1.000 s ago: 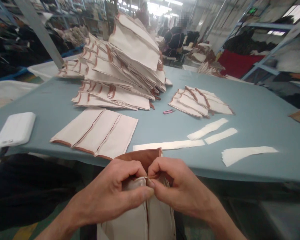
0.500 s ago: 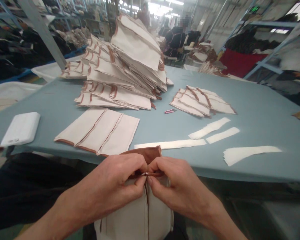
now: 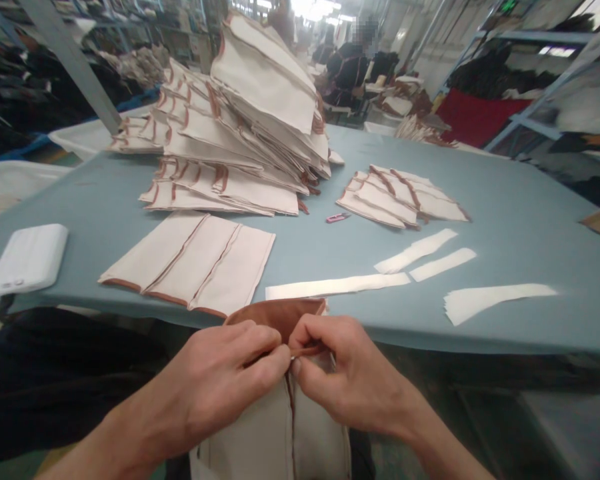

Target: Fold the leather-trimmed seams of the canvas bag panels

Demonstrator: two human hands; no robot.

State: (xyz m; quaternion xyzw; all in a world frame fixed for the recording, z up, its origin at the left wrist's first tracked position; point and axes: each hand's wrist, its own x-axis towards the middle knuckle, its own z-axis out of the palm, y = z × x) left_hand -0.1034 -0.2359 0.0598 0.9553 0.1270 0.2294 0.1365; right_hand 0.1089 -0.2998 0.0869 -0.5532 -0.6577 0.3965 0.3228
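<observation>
A sewn cream fabric piece with a brown lining (image 3: 260, 433) hangs over my lap at the table's front edge. My left hand (image 3: 230, 373) pinches its brown-edged rim just left of the central seam. On the other side of that seam, my right hand (image 3: 337, 370) grips the same rim between thumb and forefinger. The two sets of fingertips almost meet, with a small pale bit between them that I cannot make out. Behind my fingers the brown inner side (image 3: 280, 317) stands up. A flat cream panel with brown seams (image 3: 190, 260) lies beyond my left hand.
A tall heap of cream pieces (image 3: 260, 87) stands on the blue-green table (image 3: 505, 220). To its right are a smaller pile (image 3: 400, 197) and pink thread snips (image 3: 337, 218). White strips (image 3: 337, 286) lie in front. A white box-like object (image 3: 27, 257) sits at left.
My left fingers have shifted and closed further over the rim beside the seam, while my right hand keeps its pinch. The view has tilted slightly, so the table appears a little higher.
</observation>
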